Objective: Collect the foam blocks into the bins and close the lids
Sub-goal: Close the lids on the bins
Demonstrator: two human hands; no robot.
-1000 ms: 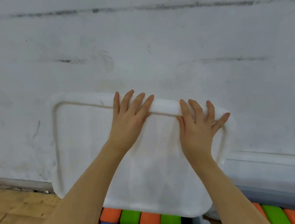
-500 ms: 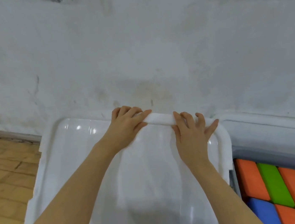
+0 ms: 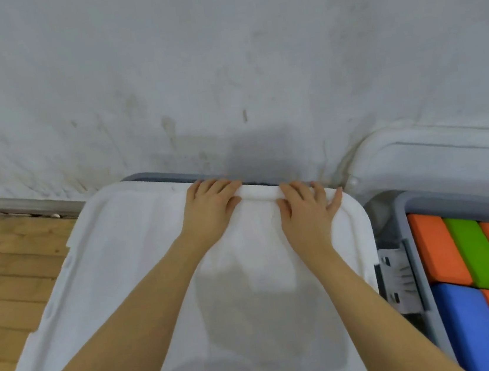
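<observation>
A white lid (image 3: 119, 277) lies nearly flat over the left grey bin (image 3: 156, 176), whose far rim shows just past the lid's edge. My left hand (image 3: 211, 211) and my right hand (image 3: 308, 211) both rest on the lid's far edge, fingers curled over it, next to the wall. The blocks in that bin are hidden under the lid. To the right, a second grey bin (image 3: 410, 245) stands uncovered, packed with orange foam blocks (image 3: 435, 248), a green block (image 3: 476, 252) and blue blocks (image 3: 463, 325).
A scuffed white wall (image 3: 222, 64) rises straight behind the bins. A second white lid (image 3: 437, 158) leans against it behind the right bin. Wooden floor (image 3: 11, 275) lies to the left. Grey latches (image 3: 397, 277) sit between the two bins.
The lid has swung down from upright against the wall to lying over the left bin, covering its blocks. Both hands stayed on its far edge and went down with it.
</observation>
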